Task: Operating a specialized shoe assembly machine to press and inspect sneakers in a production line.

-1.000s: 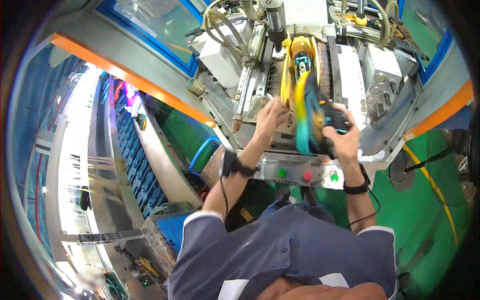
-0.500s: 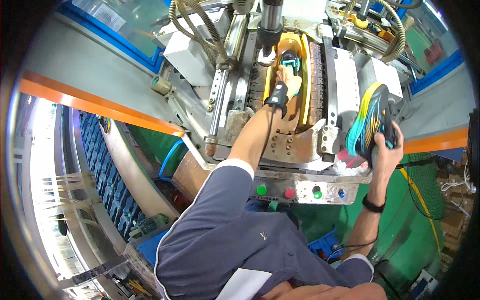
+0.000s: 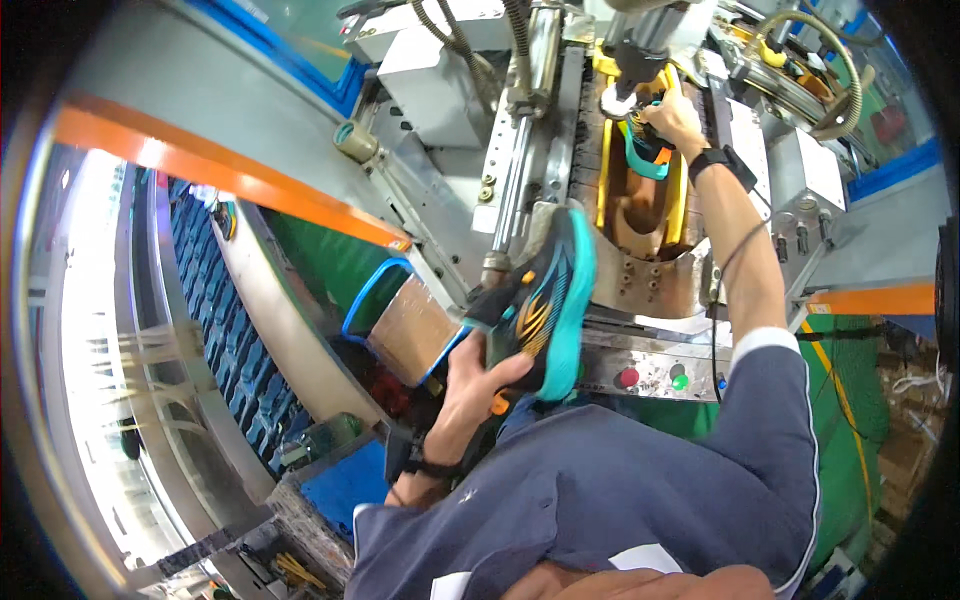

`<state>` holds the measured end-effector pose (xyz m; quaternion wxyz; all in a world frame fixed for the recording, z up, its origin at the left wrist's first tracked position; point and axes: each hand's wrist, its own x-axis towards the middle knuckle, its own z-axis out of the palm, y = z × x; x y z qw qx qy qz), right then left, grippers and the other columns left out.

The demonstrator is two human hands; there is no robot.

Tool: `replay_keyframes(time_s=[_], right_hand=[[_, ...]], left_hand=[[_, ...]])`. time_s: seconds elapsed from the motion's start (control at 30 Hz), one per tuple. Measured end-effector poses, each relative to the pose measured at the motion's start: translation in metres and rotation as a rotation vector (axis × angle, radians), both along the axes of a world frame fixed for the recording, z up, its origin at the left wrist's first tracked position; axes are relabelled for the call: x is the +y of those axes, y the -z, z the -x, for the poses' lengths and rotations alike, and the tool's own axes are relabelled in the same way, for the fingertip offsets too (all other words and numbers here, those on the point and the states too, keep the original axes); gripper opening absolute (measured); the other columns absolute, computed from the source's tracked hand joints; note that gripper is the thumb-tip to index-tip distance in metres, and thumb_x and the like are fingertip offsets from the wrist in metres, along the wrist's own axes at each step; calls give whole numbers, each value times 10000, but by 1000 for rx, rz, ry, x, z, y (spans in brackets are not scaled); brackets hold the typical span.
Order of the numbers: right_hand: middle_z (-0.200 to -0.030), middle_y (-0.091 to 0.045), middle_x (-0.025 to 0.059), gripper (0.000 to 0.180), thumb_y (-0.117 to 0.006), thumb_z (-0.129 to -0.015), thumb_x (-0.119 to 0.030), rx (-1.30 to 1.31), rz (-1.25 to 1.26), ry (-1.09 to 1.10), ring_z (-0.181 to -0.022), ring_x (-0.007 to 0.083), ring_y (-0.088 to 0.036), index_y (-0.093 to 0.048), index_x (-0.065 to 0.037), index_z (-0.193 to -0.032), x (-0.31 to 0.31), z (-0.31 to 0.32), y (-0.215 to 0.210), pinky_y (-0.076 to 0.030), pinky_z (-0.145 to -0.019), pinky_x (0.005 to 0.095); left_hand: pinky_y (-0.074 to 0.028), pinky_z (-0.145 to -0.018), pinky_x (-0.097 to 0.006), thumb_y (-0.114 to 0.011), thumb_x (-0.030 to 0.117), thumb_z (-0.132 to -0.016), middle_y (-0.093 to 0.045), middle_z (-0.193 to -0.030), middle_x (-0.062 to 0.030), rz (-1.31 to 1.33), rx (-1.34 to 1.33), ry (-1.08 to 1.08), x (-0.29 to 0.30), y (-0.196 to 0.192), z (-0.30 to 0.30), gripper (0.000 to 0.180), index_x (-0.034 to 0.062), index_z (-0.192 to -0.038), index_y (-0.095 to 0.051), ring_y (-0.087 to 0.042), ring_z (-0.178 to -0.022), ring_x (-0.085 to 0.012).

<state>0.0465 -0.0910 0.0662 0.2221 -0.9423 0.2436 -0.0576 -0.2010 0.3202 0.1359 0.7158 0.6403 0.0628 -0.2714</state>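
Observation:
At lower centre my left hand (image 3: 467,396) grips a sneaker (image 3: 545,310), its thumb across the upper and its other fingers partly hidden. This sneaker is black with orange-yellow streaks and a thick teal sole, and it is held tilted up with the sole facing right. Further off, my right hand (image 3: 677,120) is closed on a second sneaker (image 3: 643,160) inside the yellow-edged trough (image 3: 604,190) of a machine. That sneaker has a dark upper with a teal and yellow sole; my fingers and the press head cover part of it.
A vertical press head (image 3: 640,62) hangs right beside my right hand. Green and red buttons (image 3: 629,377) line the machine's front panel. An orange rail (image 3: 230,175) crosses at the left, above a conveyor (image 3: 215,320) of dark blue slats. Cables trail from my right wrist.
My left hand has left the trough and now holds a sneaker near my body. My right hand has moved from the right side, where it held a sneaker, into the trough. The view has shifted.

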Motion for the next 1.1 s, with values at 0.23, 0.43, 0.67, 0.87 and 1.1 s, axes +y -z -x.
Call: replay_keyframes(time_s=[0.23,0.43,0.67,0.87,1.1], right_hand=[[-1026,-670,255,575,-666,-793,-351,-17,111,94,-969,400,-662,-449,28,-1167,11,-19,74,-527,-845,462],[-1080,-659,153,264,-612,-884,-101,-492,-85,-288,-943,267,-648,-604,1,-1127,109,117,-1,-502,-840,349],[-945,-673,124,146,-625,-859,-122,-312,-393,-856,-840,295,-648,-667,-41,-973,246,287,82,-504,-769,383],[-983,-644,151,166,-590,-886,-171,-156,-73,-1153,-970,352,-580,-651,-40,-968,256,281,184,-459,-871,415],[-993,-614,161,179,-594,-870,-155,-273,19,-1241,-951,355,-568,-619,-46,-1010,260,282,201,-455,-839,436]], left_hand=[[-525,-888,-356,-703,71,-808,-618,-1155,-131,117,23,-537,67,-8,104,552,-44,-1298,-475,-644,-979,-226],[-502,-891,-326,-703,79,-821,-611,-1159,-122,208,93,-866,50,33,168,520,-53,-1278,-494,-626,-984,-186],[-531,-826,-320,-731,49,-804,-660,-1026,-105,229,98,-942,23,66,212,371,-83,-1123,-595,-640,-883,-170],[-526,-756,-322,-783,176,-746,-677,-951,-117,-148,300,-913,13,81,264,460,-82,-1093,-625,-643,-840,-179],[-519,-697,-311,-746,160,-798,-660,-971,-119,39,223,-1328,36,88,335,351,-68,-1045,-646,-624,-861,-162]])
